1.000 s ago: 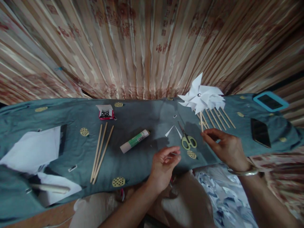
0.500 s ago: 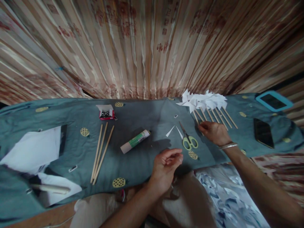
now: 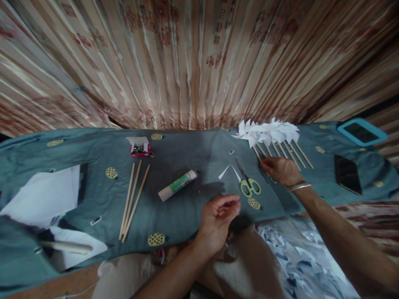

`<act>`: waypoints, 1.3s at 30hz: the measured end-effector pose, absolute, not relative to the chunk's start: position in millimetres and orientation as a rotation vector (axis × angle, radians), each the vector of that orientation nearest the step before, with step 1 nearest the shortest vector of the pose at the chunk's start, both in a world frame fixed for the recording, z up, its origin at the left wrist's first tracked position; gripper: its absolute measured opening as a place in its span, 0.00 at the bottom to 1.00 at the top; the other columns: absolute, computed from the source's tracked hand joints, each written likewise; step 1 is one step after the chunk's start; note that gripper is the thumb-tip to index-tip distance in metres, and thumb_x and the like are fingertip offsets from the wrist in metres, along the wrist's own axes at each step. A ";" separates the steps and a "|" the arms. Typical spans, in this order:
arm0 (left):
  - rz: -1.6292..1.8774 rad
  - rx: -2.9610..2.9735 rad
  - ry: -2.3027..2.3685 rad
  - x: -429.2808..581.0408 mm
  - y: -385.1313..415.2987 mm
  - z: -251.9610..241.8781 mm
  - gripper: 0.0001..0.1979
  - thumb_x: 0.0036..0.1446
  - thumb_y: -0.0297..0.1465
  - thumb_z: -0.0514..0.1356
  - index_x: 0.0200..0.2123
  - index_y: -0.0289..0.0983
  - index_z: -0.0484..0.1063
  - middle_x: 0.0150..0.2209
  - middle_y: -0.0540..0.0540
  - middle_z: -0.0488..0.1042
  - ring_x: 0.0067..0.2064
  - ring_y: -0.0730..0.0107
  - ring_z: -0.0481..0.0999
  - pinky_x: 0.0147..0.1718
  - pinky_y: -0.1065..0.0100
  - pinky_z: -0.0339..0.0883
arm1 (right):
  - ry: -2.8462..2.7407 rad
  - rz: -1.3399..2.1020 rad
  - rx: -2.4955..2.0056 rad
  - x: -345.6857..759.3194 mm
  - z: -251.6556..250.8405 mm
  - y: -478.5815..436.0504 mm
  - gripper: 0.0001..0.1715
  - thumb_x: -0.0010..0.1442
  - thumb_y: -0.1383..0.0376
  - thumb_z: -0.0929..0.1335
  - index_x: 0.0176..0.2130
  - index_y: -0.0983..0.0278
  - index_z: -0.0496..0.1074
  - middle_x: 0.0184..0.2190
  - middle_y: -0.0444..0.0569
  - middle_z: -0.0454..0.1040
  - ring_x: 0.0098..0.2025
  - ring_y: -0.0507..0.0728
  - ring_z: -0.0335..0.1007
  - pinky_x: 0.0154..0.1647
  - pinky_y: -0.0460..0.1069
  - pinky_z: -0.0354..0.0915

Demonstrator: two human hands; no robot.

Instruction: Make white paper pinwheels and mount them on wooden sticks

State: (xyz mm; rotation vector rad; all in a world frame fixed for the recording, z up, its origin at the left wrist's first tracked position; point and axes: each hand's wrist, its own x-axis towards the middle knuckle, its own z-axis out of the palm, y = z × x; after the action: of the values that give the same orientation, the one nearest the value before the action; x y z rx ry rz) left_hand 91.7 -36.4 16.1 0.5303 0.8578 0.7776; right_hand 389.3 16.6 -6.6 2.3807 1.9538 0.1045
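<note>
Several white paper pinwheels (image 3: 271, 132) on wooden sticks lie in an overlapping row at the back right. My right hand (image 3: 280, 170) is closed in a pinch around the lower end of the leftmost pinwheel's stick. That stick's tip is hidden by the fingers. Nothing shows in my left hand (image 3: 220, 216), which hovers over the front edge with its fingers loosely curled and slightly apart. Between the hands lie green-handled scissors (image 3: 250, 187), blades pointing away. Two thin white paper slivers (image 3: 224, 172) rest beside the blades.
A glue stick (image 3: 177, 185) lies left of centre. Three wooden sticks (image 3: 136, 199) and an open red box of pins (image 3: 140, 149) are further left. White paper sheets (image 3: 43, 195) sit at far left. A dark phone (image 3: 347, 174) and blue-framed tablet (image 3: 362, 132) lie at right.
The pinwheels and my right hand have shifted very slightly. My right hand keeps its pinch on the stick, and my left hand stays in place.
</note>
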 end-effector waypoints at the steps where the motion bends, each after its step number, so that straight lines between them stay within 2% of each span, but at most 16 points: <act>1: 0.778 0.534 0.856 91.6 -36.6 15.7 0.18 0.36 0.38 0.76 0.32 0.37 0.83 0.30 0.46 0.78 0.33 0.71 0.74 0.37 0.69 0.70 | 1.958 0.116 2.384 389.5 -7.1 16.8 0.17 0.60 0.56 0.64 0.32 0.61 0.79 0.25 0.51 0.81 0.24 0.57 0.72 0.25 0.49 0.56; 9: 0.774 0.525 0.837 90.6 -35.7 17.4 0.16 0.37 0.37 0.75 0.31 0.37 0.83 0.29 0.47 0.77 0.31 0.73 0.73 0.36 0.70 0.69 | 1.888 -0.006 2.386 384.6 3.4 19.4 0.17 0.60 0.56 0.65 0.33 0.62 0.80 0.28 0.54 0.81 0.26 0.59 0.74 0.26 0.49 0.55; 14: 0.787 0.551 0.838 88.6 -35.5 19.3 0.15 0.38 0.36 0.75 0.31 0.37 0.83 0.29 0.47 0.78 0.30 0.74 0.72 0.36 0.69 0.69 | 1.866 0.226 2.476 364.8 19.2 3.9 0.21 0.62 0.52 0.65 0.36 0.64 0.79 0.29 0.57 0.81 0.27 0.62 0.76 0.26 0.50 0.55; 18: 0.829 0.589 0.841 85.3 -35.3 20.8 0.14 0.39 0.37 0.74 0.31 0.37 0.83 0.27 0.47 0.78 0.29 0.73 0.72 0.35 0.68 0.69 | 2.119 0.305 2.462 326.8 32.0 -9.0 0.23 0.65 0.53 0.61 0.35 0.63 0.78 0.28 0.55 0.81 0.28 0.61 0.76 0.27 0.50 0.57; 24: 0.883 0.670 0.851 71.6 -29.4 23.8 0.15 0.39 0.40 0.74 0.30 0.37 0.82 0.28 0.47 0.78 0.28 0.73 0.72 0.34 0.67 0.70 | 2.389 0.119 2.356 255.3 44.0 -4.9 0.20 0.67 0.56 0.61 0.36 0.62 0.77 0.30 0.53 0.81 0.31 0.60 0.78 0.30 0.50 0.62; 30: 0.972 0.661 0.910 41.2 -16.4 27.0 0.20 0.33 0.43 0.75 0.26 0.35 0.80 0.27 0.46 0.78 0.29 0.71 0.73 0.34 0.67 0.69 | 2.532 -0.023 2.314 198.4 47.2 0.8 0.17 0.65 0.59 0.62 0.36 0.62 0.77 0.32 0.53 0.82 0.32 0.61 0.79 0.32 0.50 0.62; 34: 0.963 0.706 0.952 20.7 -15.0 34.2 0.20 0.29 0.44 0.76 0.20 0.36 0.77 0.21 0.49 0.74 0.25 0.74 0.69 0.29 0.69 0.65 | 2.624 -0.176 2.392 172.1 39.0 -10.5 0.18 0.66 0.60 0.61 0.35 0.62 0.77 0.30 0.52 0.81 0.32 0.59 0.78 0.31 0.49 0.63; 37: 0.931 0.812 0.971 10.3 -21.0 39.8 0.19 0.34 0.44 0.75 0.16 0.36 0.73 0.16 0.52 0.69 0.21 0.77 0.64 0.25 0.70 0.59 | 2.662 -0.236 2.419 166.2 24.3 -20.6 0.19 0.66 0.59 0.61 0.35 0.62 0.77 0.30 0.52 0.81 0.31 0.59 0.78 0.31 0.49 0.63; 39: 0.921 0.849 0.942 5.0 -27.7 48.0 0.19 0.39 0.43 0.73 0.14 0.37 0.73 0.16 0.52 0.68 0.21 0.77 0.63 0.25 0.70 0.59 | 2.650 -0.240 2.436 168.4 13.1 -24.7 0.19 0.66 0.59 0.61 0.35 0.62 0.78 0.31 0.53 0.82 0.31 0.60 0.78 0.31 0.49 0.64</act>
State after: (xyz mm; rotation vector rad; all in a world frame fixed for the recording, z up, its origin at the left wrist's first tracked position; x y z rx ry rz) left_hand 5.0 -27.7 48.0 0.8494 0.9425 0.9214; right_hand 168.4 -24.7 13.1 2.4363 2.6496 -0.2403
